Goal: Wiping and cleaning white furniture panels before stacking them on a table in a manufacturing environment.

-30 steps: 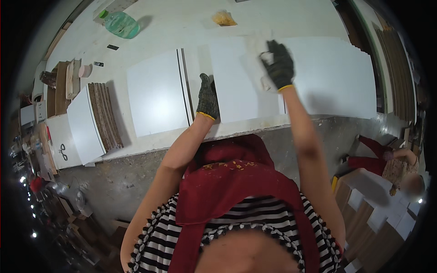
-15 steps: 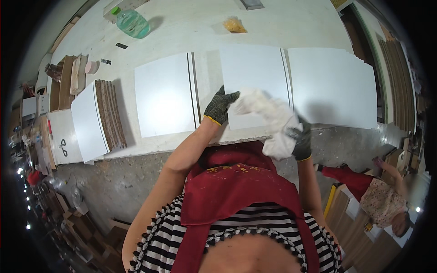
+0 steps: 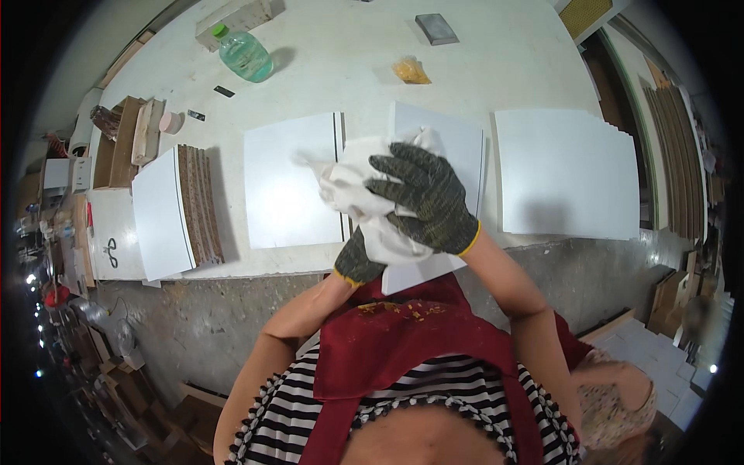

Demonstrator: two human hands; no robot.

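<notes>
My right hand, in a dark knitted glove with a yellow cuff, presses a crumpled white cloth against a white board. Its fingers are spread across the cloth's folds. My left hand, gloved alike, is at the board's left edge near me; its fingers are mostly hidden under the cloth. The board lies slightly turned, and its near end sticks out past the table edge in front of my red apron. One loose end of the cloth hangs over the flat white panel on the left.
A fanned stack of white panels lies at the right, another stack at the left. Farther back are a green-capped bottle, a small yellow bag and a grey block. Scissors lie far left. Another person is behind me, right.
My right hand has swung left and up with the cloth onto the board. The board has turned and come nearer to me. My left hand has moved down and left. The other person has shifted.
</notes>
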